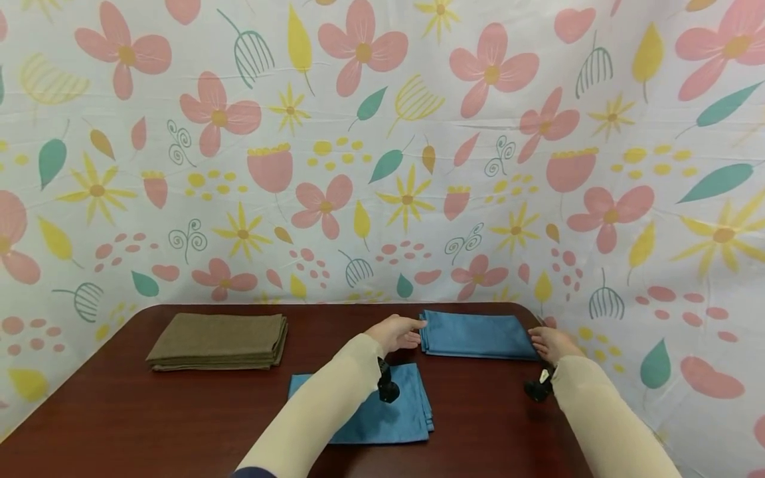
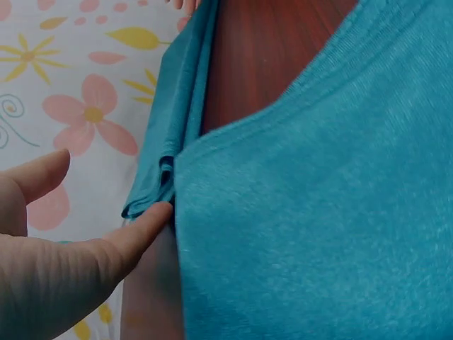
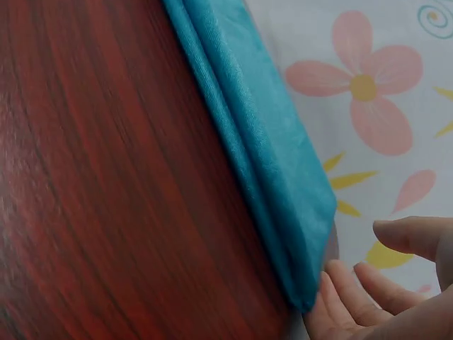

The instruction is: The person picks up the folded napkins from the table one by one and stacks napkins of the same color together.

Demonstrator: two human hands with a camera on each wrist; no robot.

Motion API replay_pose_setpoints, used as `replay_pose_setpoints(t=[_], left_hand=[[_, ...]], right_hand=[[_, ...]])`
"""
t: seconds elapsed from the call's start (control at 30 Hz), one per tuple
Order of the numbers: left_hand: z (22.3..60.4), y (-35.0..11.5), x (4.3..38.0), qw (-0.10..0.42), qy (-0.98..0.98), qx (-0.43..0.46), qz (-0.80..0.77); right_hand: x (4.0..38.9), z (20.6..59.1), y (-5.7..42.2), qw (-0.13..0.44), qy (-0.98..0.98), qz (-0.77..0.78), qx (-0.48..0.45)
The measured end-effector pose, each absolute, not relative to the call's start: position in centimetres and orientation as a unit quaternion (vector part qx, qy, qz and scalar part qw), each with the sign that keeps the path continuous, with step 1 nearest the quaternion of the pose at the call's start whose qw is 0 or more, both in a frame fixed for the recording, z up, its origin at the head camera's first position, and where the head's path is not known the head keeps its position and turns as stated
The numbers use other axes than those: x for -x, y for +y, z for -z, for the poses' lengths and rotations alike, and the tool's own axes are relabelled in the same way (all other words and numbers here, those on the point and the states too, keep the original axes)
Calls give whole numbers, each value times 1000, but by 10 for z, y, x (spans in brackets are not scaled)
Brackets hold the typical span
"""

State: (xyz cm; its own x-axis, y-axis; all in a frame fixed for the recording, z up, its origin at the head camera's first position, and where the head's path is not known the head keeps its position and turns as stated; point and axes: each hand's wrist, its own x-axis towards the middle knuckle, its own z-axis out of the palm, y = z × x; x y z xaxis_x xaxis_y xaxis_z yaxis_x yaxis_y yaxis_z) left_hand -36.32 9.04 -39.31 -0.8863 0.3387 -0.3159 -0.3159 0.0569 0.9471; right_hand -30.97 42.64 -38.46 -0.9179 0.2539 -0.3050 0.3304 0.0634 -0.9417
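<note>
A folded blue cloth [image 1: 475, 334] lies near the back right edge of the table. My left hand [image 1: 396, 333] is at its left end, fingers extended, a fingertip right at the folded layers in the left wrist view. At its right end my right hand [image 1: 552, 343] has its fingers loosely extended, fingertips by the cloth's corner in the right wrist view. A second folded blue cloth [image 1: 382, 415] lies nearer the front, partly hidden under my left forearm; it fills much of the left wrist view.
A folded brown cloth [image 1: 218, 340] sits at the back left of the dark red wooden table [image 1: 197, 418]. Behind the table hangs a white curtain [image 1: 370, 159] printed with flowers and leaves. Each wrist carries a small black camera [image 1: 388, 384].
</note>
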Motion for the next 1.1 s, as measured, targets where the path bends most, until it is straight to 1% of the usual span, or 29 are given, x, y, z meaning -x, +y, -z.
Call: replay_pose_setpoints(t=[0.17,0.2,0.47,0.6,0.7,0.9,1.0,1.1], left_hand=[[394,95,368,252,676,-8,-692],[394,96,368,254,675,-9,-693],[396,106,371,274,652,-8,-707],[397,111,372,275,648,-4,-711],[399,112,373,275,648,-2,-710],[397,112,371,287,635,6,-717],[392,111,367,293,635,7,-715],[393,111,369,286,647,15,-707]], right_hand=[[308,389,427,87,753,634,-152],[308,389,427,87,755,631,-154],[317,391,419,15,739,631,-236],[319,395,417,4,725,647,-236],[317,397,416,16,722,655,-221],[315,396,414,65,729,656,-187],[316,396,412,74,713,671,-188],[316,398,411,78,691,693,-189]])
